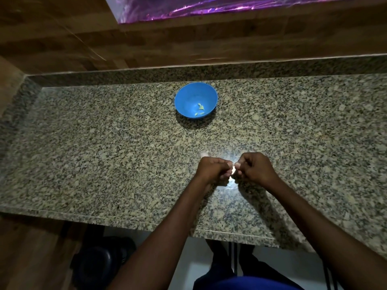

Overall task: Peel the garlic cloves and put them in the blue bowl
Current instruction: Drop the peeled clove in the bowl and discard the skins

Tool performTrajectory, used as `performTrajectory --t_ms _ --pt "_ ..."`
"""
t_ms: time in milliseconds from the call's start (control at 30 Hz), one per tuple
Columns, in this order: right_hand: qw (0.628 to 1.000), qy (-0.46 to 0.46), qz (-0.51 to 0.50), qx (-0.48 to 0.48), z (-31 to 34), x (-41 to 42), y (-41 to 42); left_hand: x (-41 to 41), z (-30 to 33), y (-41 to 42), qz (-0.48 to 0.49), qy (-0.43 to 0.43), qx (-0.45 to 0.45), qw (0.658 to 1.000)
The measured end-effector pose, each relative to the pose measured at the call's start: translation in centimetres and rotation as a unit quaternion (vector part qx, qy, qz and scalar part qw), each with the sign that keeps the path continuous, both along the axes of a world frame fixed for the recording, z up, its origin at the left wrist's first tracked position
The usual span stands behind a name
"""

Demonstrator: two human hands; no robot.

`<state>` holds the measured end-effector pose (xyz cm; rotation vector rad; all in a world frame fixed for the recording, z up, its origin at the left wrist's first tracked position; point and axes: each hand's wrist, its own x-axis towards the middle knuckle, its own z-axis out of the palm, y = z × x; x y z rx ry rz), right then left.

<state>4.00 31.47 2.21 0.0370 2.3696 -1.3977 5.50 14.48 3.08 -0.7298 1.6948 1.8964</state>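
A blue bowl [189,95] stands on the granite counter toward the back, with a few pale peeled garlic cloves [200,109] lying inside it. Nearer to me, my left hand [211,169] and my right hand [254,168] meet above the counter, fingers curled. Between their fingertips they pinch a small white garlic clove [232,170], mostly hidden by the fingers. Just beyond my left hand a pale bit of garlic [204,154] lies on the counter, partly hidden by the hand.
The speckled granite counter [104,153] runs left to right, with a raised granite lip and a wooden wall behind it. Its front edge crosses below my forearms. A dark object [100,260] sits on the floor at lower left.
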Motion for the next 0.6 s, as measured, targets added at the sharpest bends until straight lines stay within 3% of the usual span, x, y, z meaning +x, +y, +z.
performTrajectory --t_ms 67,133,167,233,333,600 --pt "0.986 0.123 0.018 0.114 -0.2 0.3 -0.5 -0.2 0.2 0.1 0.023 -0.04 0.031 0.998" --pt "0.976 0.176 0.017 0.129 -0.2 0.8 -0.8 -0.4 0.5 0.0 0.038 -0.058 0.046 0.997" --pt "0.986 0.144 -0.001 0.085 -0.4 0.9 -0.7 -0.4 0.4 -0.1 0.041 -0.055 0.048 0.996" --pt "0.996 -0.004 -0.06 -0.073 -0.4 0.8 -0.4 -0.3 0.2 -0.8 0.033 -0.032 0.039 0.998" --pt "0.967 -0.152 -0.104 -0.176 0.2 0.4 0.2 -0.1 -0.3 -1.5 0.01 0.005 0.012 1.0" --pt "0.975 -0.127 -0.081 -0.166 0.0 0.4 -0.2 0.1 -0.2 -1.1 0.009 0.028 0.0 1.0"
